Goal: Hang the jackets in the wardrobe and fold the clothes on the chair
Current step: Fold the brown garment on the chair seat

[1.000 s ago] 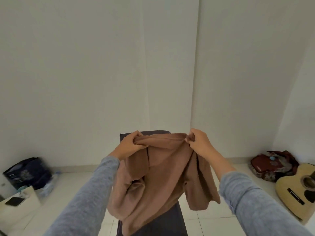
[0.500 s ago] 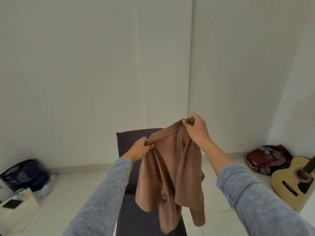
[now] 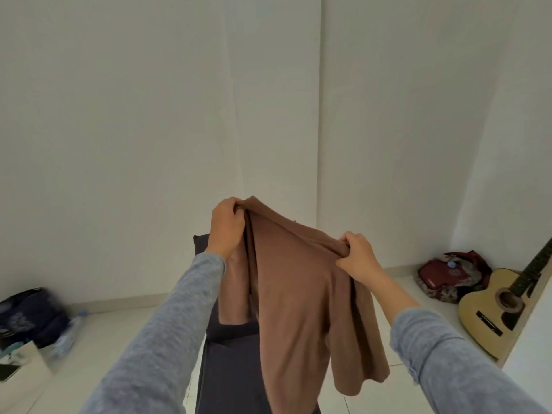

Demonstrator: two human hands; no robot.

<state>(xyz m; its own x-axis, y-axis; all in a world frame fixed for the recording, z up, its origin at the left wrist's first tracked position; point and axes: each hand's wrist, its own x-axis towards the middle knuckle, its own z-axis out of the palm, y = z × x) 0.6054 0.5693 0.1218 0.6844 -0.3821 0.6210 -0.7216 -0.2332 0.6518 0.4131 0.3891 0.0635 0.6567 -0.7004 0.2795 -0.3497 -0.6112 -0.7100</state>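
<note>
the person holds a brown garment (image 3: 301,294) up in the air over the dark chair (image 3: 230,369), its cloth hanging free above the seat and clear of the floor. the left hand (image 3: 227,225), raised higher, has its fingers curled tight round one top corner of the garment, and the right hand (image 3: 357,253), lower, pinches the other top corner in a closed grip. a guitar (image 3: 501,309) leans at the right wall beside a red bag (image 3: 448,274); a dark bag (image 3: 27,315) sits by the left wall.
</note>
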